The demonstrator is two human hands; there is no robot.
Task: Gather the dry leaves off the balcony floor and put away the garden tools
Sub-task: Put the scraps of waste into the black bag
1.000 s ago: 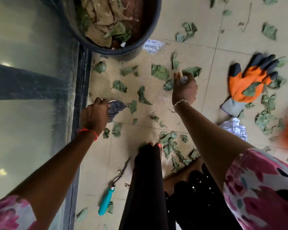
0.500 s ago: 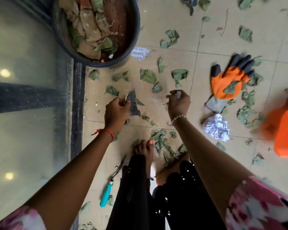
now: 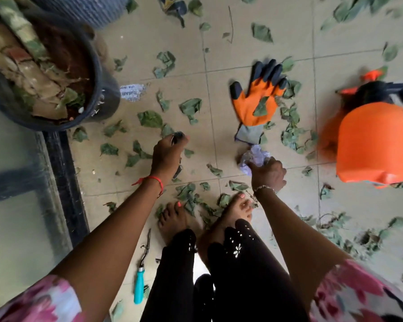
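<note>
The person stood barefoot on the tiled balcony floor (image 3: 242, 38), bent over with both arms reaching down. The left hand (image 3: 166, 156), with a red string at the wrist, sat just left of the frame's centre, its fingers (image 3: 182, 140) curled tight around a dark leaf piece (image 3: 177, 135) that poked out above and below the fist. The right hand (image 3: 269, 175), with a thin bracelet at the wrist, was right of centre and a little lower, its fingers (image 3: 251, 164) touching the lower edge of a crumpled paper (image 3: 256, 155); whether they had closed on it could not be told through the blur.

Dry leaves (image 3: 149, 119) lay scattered over most of the floor, thickest around the two feet (image 3: 172, 219) at lower centre and along the right side. An orange gardening glove (image 3: 251, 105) with black fingertips lay palm up above the crumpled paper, its grey cuff just beside it and a leaf resting on its palm. An orange pressure sprayer (image 3: 375, 145) lay at the right edge, well apart from both hands. A teal-handled hand tool (image 3: 139, 287) lay at lower centre, just left of the left leg, its metal end pointing up the frame.

In the upper left stood a dark pot (image 3: 107, 101) holding soil and dead leaves, with a printed paper scrap (image 3: 132, 91) on the floor just beside it. A woven basket (image 3: 86, 10) showed behind the pot at the top edge. A glass door (image 3: 14, 205) ran down the left side.
</note>
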